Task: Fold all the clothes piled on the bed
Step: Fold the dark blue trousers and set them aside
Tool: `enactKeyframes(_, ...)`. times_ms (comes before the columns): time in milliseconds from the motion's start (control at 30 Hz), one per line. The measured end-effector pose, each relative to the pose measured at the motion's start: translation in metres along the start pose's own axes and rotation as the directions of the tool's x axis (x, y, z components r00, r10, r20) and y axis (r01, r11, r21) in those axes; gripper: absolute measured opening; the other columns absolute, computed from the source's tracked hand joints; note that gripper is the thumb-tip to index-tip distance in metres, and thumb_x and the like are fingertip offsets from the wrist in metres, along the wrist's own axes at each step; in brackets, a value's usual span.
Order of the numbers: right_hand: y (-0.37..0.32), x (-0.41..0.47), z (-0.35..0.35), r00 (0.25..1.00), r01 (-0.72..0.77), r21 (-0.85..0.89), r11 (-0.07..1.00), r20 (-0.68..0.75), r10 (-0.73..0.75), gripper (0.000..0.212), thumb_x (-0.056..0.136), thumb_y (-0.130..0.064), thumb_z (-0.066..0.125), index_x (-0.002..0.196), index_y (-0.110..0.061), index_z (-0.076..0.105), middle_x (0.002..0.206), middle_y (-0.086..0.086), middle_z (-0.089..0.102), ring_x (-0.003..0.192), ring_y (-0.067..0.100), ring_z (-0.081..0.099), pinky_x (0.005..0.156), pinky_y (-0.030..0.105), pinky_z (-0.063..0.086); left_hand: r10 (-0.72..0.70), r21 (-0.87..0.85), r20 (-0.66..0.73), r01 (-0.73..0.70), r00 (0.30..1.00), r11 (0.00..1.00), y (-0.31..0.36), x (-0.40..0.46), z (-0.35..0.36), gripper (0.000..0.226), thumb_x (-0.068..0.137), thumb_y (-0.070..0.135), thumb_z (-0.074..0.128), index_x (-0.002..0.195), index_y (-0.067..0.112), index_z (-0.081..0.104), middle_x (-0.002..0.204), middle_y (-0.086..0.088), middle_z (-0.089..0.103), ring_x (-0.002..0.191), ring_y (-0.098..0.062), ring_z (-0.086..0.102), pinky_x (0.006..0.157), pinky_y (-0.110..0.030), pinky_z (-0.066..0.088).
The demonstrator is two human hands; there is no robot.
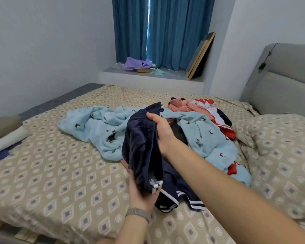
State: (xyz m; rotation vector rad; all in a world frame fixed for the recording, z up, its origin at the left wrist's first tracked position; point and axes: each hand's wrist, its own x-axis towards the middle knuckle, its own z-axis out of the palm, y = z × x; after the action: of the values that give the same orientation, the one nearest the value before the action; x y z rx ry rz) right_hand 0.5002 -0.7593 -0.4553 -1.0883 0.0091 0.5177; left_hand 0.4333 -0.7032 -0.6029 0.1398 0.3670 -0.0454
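My right hand (pixel 161 128) and left hand (pixel 142 194) grip a crumpled dark navy fabric garment (pixel 141 147), raised at centre. Unfolded heap of clothes (pixel 201 131) at two o'clock on the patterned beige bed (pixel 60 173); nothing folded visible.

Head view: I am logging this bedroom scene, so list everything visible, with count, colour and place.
Dark navy fabric garment: one, navy, held up over the bed.
Fluffy light blue patterned garment: one, light blue, spread mid-bed.
Pink garment: one, pink, far side of pile.
Red and white garment: one, right of pile.
Navy white-striped garment: one, near edge of pile.
Beige diamond-print bedsheet: one, covers bed.
Grey padded headboard: one, right.
Blue curtains: window.
Wooden-framed boards: leaning on ledge.
Purple bag: one, ledge.
Left hand: grips navy garment's lower end.
Right hand: holds its top.
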Motion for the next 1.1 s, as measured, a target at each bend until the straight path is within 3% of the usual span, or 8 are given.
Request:
enactKeyframes(267, -0.068, 0.008, -0.104, 0.973, 0.214, 0.115, 0.97, -0.112, -0.201, 0.031, 0.085, -0.025, 0.053, 0.089, -0.005, 0.076, 0.094, 0.014, 0.073, 0.077, 0.028, 0.071, 0.072, 0.035, 0.059, 0.372, 0.399, 0.281, -0.46, 0.885, 0.793, 0.069, 0.018, 0.068, 0.064, 0.089, 0.001, 0.06, 0.137, 0.038, 0.04, 0.128, -0.003, 0.061, 0.112, -0.026, 0.064, 0.088, -0.05, 0.053)
enactKeyframes(400, -0.046, 0.011, -0.224, 0.893, 0.037, -0.124, 0.992, -0.441, -0.088, 0.026, 0.089, -0.026, 0.053, 0.093, -0.004, 0.067, 0.078, 0.013, 0.072, 0.065, 0.026, 0.067, 0.07, 0.034, 0.052, -0.059, 0.775, 0.13, -0.064, 0.99, 0.629, 0.007, 0.032, 0.027, 0.07, 0.09, 0.013, 0.066, 0.137, 0.05, 0.029, 0.133, 0.003, 0.054, 0.112, -0.025, 0.062, 0.091, -0.05, 0.053)
enactKeyframes(500, -0.006, 0.01, -0.326, 0.759, -0.226, -0.309, 0.924, -0.65, -0.031, 0.049, 0.071, -0.031, 0.073, 0.11, -0.003, 0.065, 0.109, 0.015, 0.069, 0.078, 0.024, 0.068, 0.074, 0.033, 0.05, -0.238, 0.968, -0.164, 0.203, 0.957, 0.147, -0.039, 0.048, -0.031, 0.087, 0.08, 0.031, 0.076, 0.147, 0.037, 0.019, 0.14, -0.004, 0.047, 0.105, -0.019, 0.061, 0.08, -0.032, 0.055)
enactKeyframes(633, 0.057, -0.039, -0.351, 0.709, -0.588, -0.531, 0.61, -0.701, 0.074, 0.079, 0.086, -0.03, 0.073, 0.147, -0.003, 0.032, 0.147, 0.014, 0.041, 0.13, 0.032, 0.046, 0.092, 0.034, 0.041, 0.137, 0.951, -0.173, 0.201, 0.975, -0.235, -0.069, 0.057, -0.088, 0.063, 0.079, 0.021, 0.071, 0.135, 0.012, 0.045, 0.123, -0.002, 0.053, 0.102, -0.014, 0.057, 0.089, -0.024, 0.047)
enactKeyframes(767, 0.107, -0.05, -0.38, 0.681, -0.628, -0.525, 0.574, -0.727, 0.08, 0.068, 0.082, -0.04, 0.075, 0.13, 0.001, 0.049, 0.123, 0.011, 0.056, 0.112, 0.031, 0.056, 0.083, 0.03, 0.044, 0.504, 0.873, 0.144, 0.131, 0.851, -0.47, -0.055, 0.06, -0.11, 0.047, 0.073, 0.01, 0.07, 0.118, 0.013, 0.055, 0.123, -0.011, 0.048, 0.103, -0.026, 0.053, 0.095, -0.033, 0.041)
enactKeyframes(867, 0.121, -0.045, -0.383, 0.681, -0.56, -0.48, 0.675, -0.73, 0.046, 0.053, 0.078, -0.048, 0.075, 0.102, -0.003, 0.064, 0.092, 0.008, 0.065, 0.079, 0.022, 0.059, 0.062, 0.03, 0.044, 0.468, 0.731, 0.201, 0.186, 0.861, -0.656, -0.044, 0.058, -0.112, 0.053, 0.075, 0.018, 0.069, 0.125, 0.022, 0.053, 0.128, -0.007, 0.044, 0.113, -0.03, 0.04, 0.097, -0.036, 0.038)
enactKeyframes(967, 0.13, -0.033, -0.384, 0.654, -0.483, -0.399, 0.78, -0.756, 0.019, 0.054, 0.078, -0.05, 0.074, 0.098, -0.002, 0.062, 0.088, 0.009, 0.064, 0.081, 0.025, 0.061, 0.066, 0.03, 0.044, 0.256, 0.523, 0.243, 0.095, 0.936, -0.847, -0.049, 0.055, -0.109, 0.051, 0.081, 0.03, 0.061, 0.13, 0.039, 0.048, 0.134, 0.01, 0.04, 0.121, -0.02, 0.035, 0.095, -0.029, 0.04)
enactKeyframes(1100, 0.134, -0.03, -0.383, 0.622, -0.437, -0.356, 0.826, -0.783, -0.008, 0.032, 0.093, -0.031, 0.058, 0.084, -0.001, 0.056, 0.068, 0.014, 0.056, 0.058, 0.027, 0.053, 0.06, 0.035, 0.044, 0.141, 0.37, 0.314, 0.016, 0.939, -0.929, -0.056, 0.053, -0.115, 0.051, 0.084, 0.021, 0.059, 0.131, 0.039, 0.049, 0.136, 0.016, 0.043, 0.126, -0.018, 0.037, 0.096, -0.031, 0.037)
